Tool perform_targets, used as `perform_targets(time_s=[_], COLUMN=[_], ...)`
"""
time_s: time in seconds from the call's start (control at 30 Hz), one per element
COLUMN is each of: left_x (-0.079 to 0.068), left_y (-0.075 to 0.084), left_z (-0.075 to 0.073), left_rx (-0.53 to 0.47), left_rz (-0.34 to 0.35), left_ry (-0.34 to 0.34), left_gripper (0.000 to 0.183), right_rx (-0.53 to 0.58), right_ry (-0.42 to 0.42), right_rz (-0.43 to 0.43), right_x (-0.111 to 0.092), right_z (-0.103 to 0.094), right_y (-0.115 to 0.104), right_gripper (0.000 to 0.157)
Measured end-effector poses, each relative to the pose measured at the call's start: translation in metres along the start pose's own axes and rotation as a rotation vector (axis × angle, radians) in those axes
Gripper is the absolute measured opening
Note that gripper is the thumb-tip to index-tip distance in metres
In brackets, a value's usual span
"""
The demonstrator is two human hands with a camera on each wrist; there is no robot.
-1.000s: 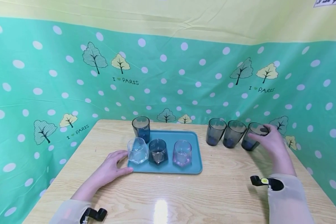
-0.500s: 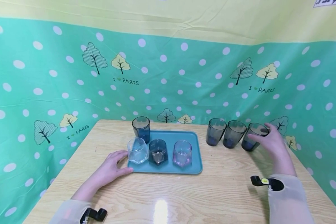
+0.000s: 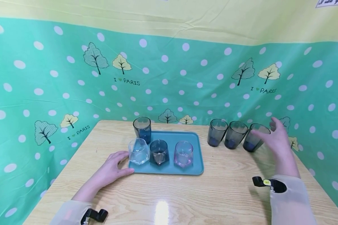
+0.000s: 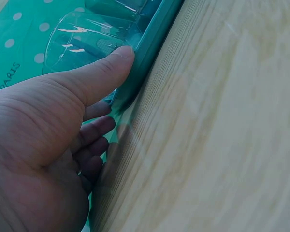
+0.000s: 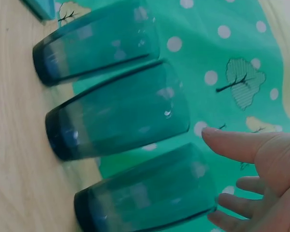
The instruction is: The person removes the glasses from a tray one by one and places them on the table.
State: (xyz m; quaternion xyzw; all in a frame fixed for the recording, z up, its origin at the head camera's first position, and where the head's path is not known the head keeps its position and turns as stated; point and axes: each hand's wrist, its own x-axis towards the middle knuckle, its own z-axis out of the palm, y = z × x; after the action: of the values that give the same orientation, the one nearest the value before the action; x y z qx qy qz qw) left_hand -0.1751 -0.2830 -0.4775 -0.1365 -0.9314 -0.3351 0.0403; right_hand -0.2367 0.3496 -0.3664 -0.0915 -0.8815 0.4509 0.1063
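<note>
A teal tray (image 3: 171,170) bears three short faceted glasses: a clear glass (image 3: 139,152), a smoky dark glass (image 3: 159,153) and a pink-tinted glass (image 3: 183,154). At its back left corner stands a tall dark tumbler (image 3: 142,128). My left hand (image 3: 112,167) holds the tray's front left corner, its thumb along the rim in the left wrist view and the other fingers at the side. Spread and holding nothing, my right hand (image 3: 279,137) is just right of the rightmost tall smoky tumbler (image 3: 252,139), fingertips close to its rim in the right wrist view.
Left of that tumbler, two matching tumblers, a middle tumbler (image 3: 235,136) and a left tumbler (image 3: 217,133), stand close in a row. All are on a wooden table (image 3: 208,197). A green dotted cloth (image 3: 183,93) hangs right behind and along both sides.
My right hand has loosened from around the rightmost tumbler, its fingers spreading and drawing slightly right. The left hand, the tray and the glasses stay where they were.
</note>
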Motion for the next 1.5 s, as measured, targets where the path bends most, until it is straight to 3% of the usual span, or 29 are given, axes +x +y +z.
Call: perform_targets(time_s=[0.27, 0.43, 0.77, 1.07, 1.5], left_x=[0.0, 0.0, 0.003, 0.002, -0.001], left_y=[-0.001, 0.0, 0.004, 0.008, 0.002], left_z=[-0.001, -0.002, -0.006, -0.007, -0.003], left_rx=[0.01, 0.018, 0.02, 0.013, -0.003], left_rz=[-0.005, 0.005, 0.02, 0.019, 0.014], left_ry=[-0.002, 0.003, 0.006, 0.003, 0.011], left_gripper=[0.09, 0.088, 0.089, 0.089, 0.087], right_rx=[0.019, 0.063, 0.095, 0.102, 0.229], right_ry=[0.134, 0.139, -0.026, -0.139, -0.368], right_rz=[-0.04, -0.097, -0.334, -0.451, -0.453], right_x=[-0.012, -0.026, -0.036, -0.039, -0.039], right_z=[0.006, 0.019, 0.062, 0.093, 0.151], right_y=[-0.035, -0.063, -0.104, -0.146, -0.201], right_gripper=[0.113, 0.11, 0.098, 0.091, 0.088])
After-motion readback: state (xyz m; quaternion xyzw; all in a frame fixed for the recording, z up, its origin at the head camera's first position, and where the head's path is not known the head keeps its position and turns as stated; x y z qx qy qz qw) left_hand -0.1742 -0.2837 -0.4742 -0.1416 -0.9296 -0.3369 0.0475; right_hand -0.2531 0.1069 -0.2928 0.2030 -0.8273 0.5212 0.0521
